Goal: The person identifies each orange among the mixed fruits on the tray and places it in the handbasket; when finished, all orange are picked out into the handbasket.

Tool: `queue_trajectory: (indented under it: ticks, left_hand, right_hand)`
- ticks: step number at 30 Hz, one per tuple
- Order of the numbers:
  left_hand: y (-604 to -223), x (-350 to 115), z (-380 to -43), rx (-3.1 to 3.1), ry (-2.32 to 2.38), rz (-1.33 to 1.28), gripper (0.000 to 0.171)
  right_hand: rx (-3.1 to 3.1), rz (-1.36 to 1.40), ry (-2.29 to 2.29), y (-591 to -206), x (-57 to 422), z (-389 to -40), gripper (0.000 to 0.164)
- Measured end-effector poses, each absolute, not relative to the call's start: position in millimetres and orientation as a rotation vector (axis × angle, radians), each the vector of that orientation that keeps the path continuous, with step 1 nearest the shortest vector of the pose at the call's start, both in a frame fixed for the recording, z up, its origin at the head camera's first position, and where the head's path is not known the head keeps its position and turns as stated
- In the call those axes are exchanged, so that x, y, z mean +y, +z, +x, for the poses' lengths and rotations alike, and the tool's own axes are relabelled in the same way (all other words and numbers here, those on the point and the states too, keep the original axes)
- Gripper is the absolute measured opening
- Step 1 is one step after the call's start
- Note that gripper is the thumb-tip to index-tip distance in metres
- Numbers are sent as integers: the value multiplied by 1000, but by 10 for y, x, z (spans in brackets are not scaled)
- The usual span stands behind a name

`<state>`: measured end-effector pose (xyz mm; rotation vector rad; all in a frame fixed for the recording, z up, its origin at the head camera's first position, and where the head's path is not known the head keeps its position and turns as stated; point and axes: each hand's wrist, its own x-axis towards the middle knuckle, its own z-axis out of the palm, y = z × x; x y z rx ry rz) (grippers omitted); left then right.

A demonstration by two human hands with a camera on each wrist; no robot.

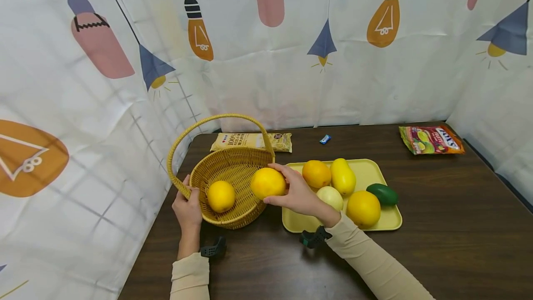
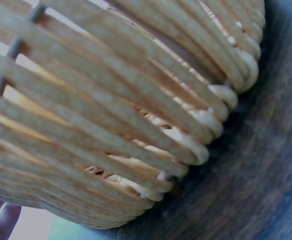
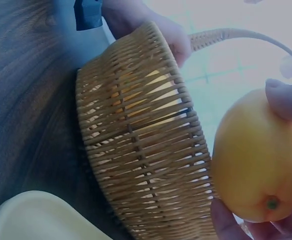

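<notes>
Held orange [image 1: 268, 183]: at right rim of wicker basket [image 1: 245, 216]. Right hand [image 1: 296, 191]: grip curled around the orange. Inside basket: second orange [image 1: 221, 196]. Left hand [image 1: 187, 205]: grip closed on basket rim. Yellow tray [image 1: 296, 220] on bench [image 1: 258, 267]: assorted fruit [image 1: 363, 209].

Booth: lamp-print curtain [image 1: 266, 78], brown table [image 1: 449, 226]

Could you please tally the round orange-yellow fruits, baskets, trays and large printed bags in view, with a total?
Round orange-yellow fruits: 4 (one in the basket, one in the right hand, two on the tray)
Baskets: 1
Trays: 1
Large printed bags: 2
Total: 8
</notes>
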<state>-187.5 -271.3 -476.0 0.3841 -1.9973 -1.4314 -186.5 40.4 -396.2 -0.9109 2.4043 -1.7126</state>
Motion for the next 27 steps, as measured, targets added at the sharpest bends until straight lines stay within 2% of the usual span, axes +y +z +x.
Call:
queue_trajectory:
  ticks: [7, 15, 27]
  left_hand:
    - [-4765, -2724, -1859, -2012, -1438, 403, 42]
    - [-4759, -2721, -1853, -2015, -1437, 402, 41]
    - [-4744, -2703, -1857, -2010, -1432, 387, 43]
  right_hand:
    - [2364, -855, -1709, -3880, 379, -1837, 73]
    - [2372, -797, -1755, -4133, 268, -2009, 81]
    - [2441, -903, -1704, -4157, 75, -2185, 83]
